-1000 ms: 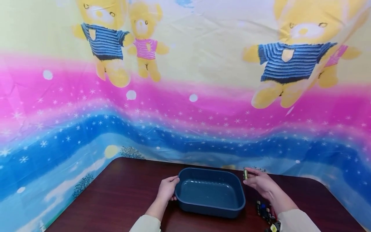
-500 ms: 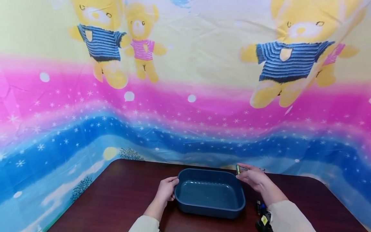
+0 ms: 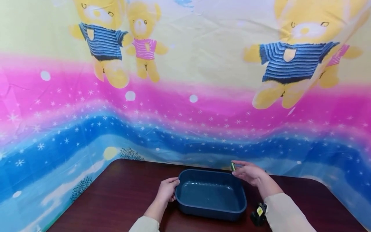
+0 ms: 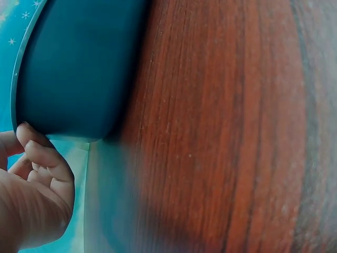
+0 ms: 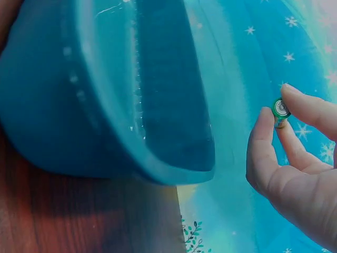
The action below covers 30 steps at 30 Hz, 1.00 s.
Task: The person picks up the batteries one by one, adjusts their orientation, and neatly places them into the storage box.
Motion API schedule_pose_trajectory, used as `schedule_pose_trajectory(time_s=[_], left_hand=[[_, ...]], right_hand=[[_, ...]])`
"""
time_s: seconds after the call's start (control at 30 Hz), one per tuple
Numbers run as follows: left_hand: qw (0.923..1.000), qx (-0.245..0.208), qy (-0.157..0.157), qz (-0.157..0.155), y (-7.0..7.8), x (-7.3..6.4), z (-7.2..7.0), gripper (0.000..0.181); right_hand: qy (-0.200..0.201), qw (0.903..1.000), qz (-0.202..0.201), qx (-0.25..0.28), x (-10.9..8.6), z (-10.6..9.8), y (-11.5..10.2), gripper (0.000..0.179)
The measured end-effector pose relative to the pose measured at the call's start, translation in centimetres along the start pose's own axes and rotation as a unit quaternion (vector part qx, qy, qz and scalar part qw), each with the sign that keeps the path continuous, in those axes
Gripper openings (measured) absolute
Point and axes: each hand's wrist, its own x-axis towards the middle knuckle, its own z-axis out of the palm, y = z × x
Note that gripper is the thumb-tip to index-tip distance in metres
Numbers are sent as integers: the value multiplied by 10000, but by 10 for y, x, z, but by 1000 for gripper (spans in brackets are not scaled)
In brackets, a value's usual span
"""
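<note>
A dark blue rectangular basin (image 3: 213, 211) stands on the table. My left hand (image 3: 166, 190) grips its left rim, thumb at the edge and fingers curled below, as the left wrist view also shows. At the basin's far right corner, my right hand (image 3: 250, 174) pinches a small green and gold battery (image 5: 281, 110) between thumb and fingertips. The battery is held above rim height, and its round metal end faces the right wrist camera. Inside the basin only the bare shiny bottom shows.
The dark red-brown wooden table (image 3: 130, 193) ends in front of a cloth backdrop (image 3: 174, 112) printed with bears and snowflakes. A black device with a yellow label (image 3: 259, 212) sits by the right sleeve, right of the basin.
My right hand has carried the battery leftward and slightly up toward the basin's far right corner. Small items right of the basin are now hidden behind the black device and sleeve. The left hand stays put.
</note>
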Motion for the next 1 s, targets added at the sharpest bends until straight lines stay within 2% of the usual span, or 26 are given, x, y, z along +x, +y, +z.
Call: schedule_pose_trajectory(time_s=[0.33, 0.57, 0.73, 1.0], left_hand=[[10000, 29, -52, -13, 4, 4, 0, 38], [9999, -52, -144, 48, 3, 7, 0, 38], [9998, -108, -148, 20, -2, 4, -2, 37], [9998, -111, -169, 30, -2, 0, -3, 37]], right_hand=[[-590, 9977, -298, 114, 18, -4, -5, 70], [-756, 9962, -433, 79, 31, -9, 1, 69], [-1144, 9923, -467, -13, 41, -6, 6, 73], [-1482, 9873, -573, -15, 53, -3, 12, 72]])
